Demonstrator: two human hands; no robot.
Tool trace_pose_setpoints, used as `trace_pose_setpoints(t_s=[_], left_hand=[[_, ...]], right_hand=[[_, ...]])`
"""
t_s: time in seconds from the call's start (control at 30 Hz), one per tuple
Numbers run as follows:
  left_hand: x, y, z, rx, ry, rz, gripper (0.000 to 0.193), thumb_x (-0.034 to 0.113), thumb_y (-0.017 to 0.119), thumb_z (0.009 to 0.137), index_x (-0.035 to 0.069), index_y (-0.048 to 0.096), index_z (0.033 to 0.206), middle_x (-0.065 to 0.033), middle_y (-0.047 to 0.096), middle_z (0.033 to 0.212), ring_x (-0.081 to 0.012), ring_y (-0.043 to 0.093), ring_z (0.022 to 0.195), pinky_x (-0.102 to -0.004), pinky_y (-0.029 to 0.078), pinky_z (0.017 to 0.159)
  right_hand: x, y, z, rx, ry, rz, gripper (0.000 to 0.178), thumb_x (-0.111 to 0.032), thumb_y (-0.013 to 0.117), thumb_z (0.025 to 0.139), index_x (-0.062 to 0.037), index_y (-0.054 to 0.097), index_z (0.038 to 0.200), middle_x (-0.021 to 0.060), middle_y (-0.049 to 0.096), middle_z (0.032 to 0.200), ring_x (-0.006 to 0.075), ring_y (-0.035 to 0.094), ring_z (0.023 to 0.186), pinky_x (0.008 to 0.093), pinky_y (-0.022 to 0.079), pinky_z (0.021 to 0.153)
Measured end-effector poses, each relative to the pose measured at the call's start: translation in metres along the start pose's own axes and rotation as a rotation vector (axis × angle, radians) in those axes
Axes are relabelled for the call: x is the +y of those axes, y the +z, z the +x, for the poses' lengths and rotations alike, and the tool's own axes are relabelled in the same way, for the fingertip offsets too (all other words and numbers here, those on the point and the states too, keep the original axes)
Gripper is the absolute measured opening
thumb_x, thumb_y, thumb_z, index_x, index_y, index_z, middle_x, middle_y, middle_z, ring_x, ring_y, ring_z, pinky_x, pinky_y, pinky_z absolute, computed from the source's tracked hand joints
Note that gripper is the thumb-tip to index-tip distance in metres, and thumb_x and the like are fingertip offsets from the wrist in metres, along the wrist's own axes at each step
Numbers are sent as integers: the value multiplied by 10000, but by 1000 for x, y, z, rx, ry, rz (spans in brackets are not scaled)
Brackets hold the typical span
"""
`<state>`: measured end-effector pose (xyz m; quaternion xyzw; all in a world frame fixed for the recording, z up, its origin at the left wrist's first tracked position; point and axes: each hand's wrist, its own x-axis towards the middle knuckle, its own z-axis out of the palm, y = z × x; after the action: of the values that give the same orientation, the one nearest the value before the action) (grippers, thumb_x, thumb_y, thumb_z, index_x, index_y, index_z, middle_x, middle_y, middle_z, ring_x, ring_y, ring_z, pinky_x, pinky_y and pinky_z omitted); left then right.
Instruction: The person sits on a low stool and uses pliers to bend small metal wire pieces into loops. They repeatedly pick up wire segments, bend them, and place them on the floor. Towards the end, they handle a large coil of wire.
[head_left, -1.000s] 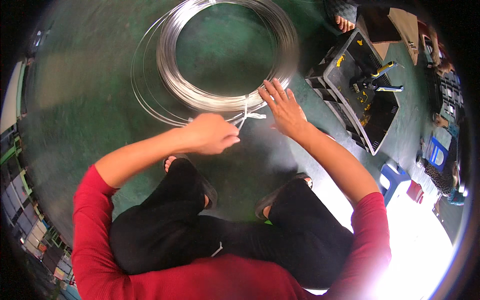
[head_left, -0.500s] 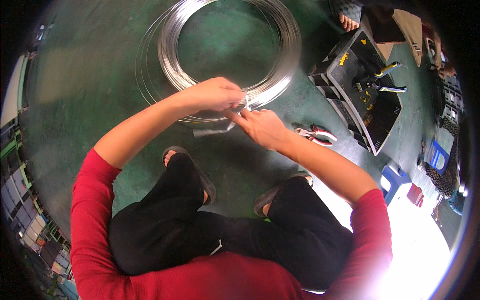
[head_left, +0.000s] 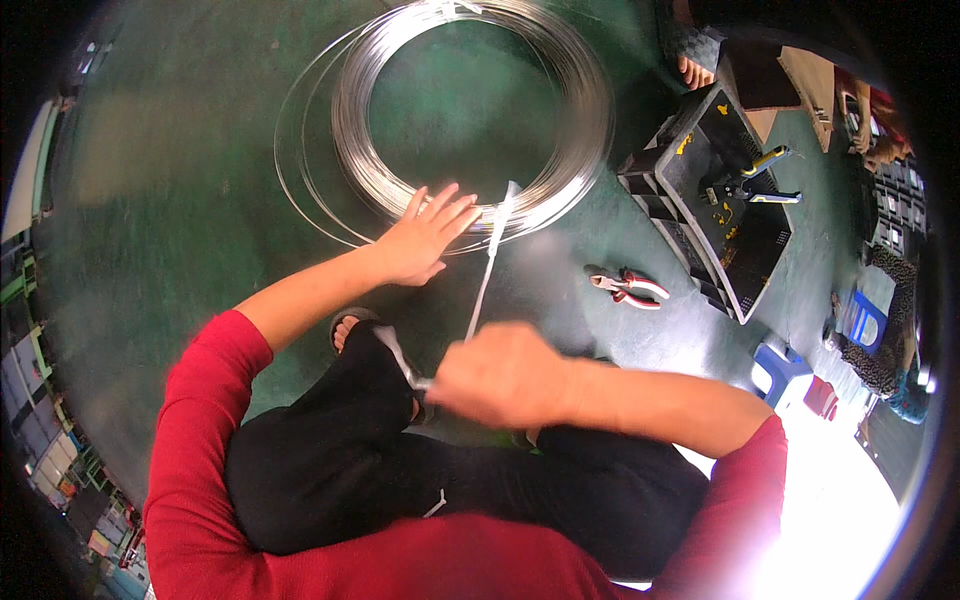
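A large coil of silver wire lies on the floor in front of me, with several loose strands at its left. My left hand rests flat on its near rim, fingers spread. Around the near rim runs a whitish plastic strip, stretched tight toward me. My right hand, slightly blurred and closed in a fist, grips the strip above my legs. The strip's loose tail sticks out on the fist's left side. Another whitish tie crosses the coil's far edge.
Red-and-white-handled cutting pliers lie on the green floor to the right. Behind them stands a tilted black crate with yellow-marked tools. A blue stool is farther right. Other people's hands and a foot show at the upper right.
Both hands were together at the strip on the coil's near rim. My right hand has pulled back toward me with the strip; my left has opened flat on the coil.
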<state>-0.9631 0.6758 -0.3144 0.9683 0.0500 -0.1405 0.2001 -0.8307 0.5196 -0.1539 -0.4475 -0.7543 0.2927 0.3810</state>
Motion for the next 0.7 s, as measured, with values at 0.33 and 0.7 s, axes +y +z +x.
trace_pose_setpoints(t_s=[0.33, 0.7], left_hand=[[8, -18, 28, 273, 195, -40, 421, 140, 629, 815, 89, 536, 1222, -113, 437, 1353, -317, 351, 1328, -540, 311, 1025], [-23, -34, 76, 498, 26, -1109, 140, 127, 541, 955, 75, 525, 1084, -63, 594, 1131, -205, 532, 1094, -351, 392, 990]], right_hand=[[15, -11, 7, -162, -83, 40, 248, -229, 635, 863, -90, 485, 722, 65, 501, 630, 266, 546, 506, 369, 455, 488], [121, -4, -52, -204, 1136, -243, 410, -196, 617, 864, -118, 441, 1226, 160, 665, 829, 397, 649, 805, 480, 494, 724]])
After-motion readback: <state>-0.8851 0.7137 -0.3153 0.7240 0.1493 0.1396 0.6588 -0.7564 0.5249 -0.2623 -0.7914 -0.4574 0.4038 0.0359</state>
